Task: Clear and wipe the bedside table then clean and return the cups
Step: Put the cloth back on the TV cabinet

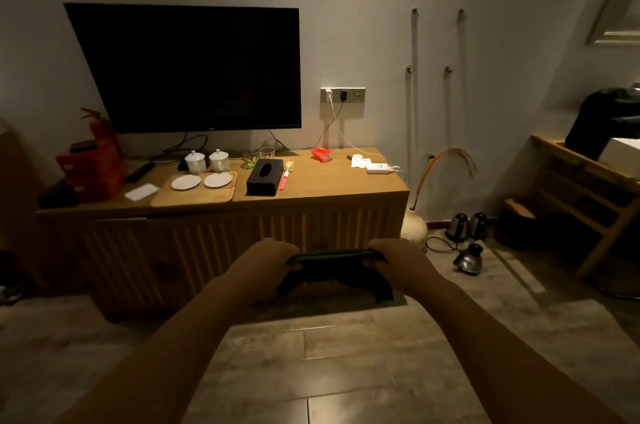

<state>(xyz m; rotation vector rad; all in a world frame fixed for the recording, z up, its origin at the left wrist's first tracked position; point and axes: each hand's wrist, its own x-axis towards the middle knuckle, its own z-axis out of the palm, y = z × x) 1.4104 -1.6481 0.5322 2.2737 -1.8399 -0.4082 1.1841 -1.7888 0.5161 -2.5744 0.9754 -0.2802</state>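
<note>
head view, both hands (334, 259) gripping what looks like a dark cloth (335, 272), stretched taut

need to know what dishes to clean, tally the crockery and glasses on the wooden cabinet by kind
White lidded cups: 2
White saucers: 2, on the wooden tray
Clear glass: 1
Green glass dish: 1
Total: 6
</note>
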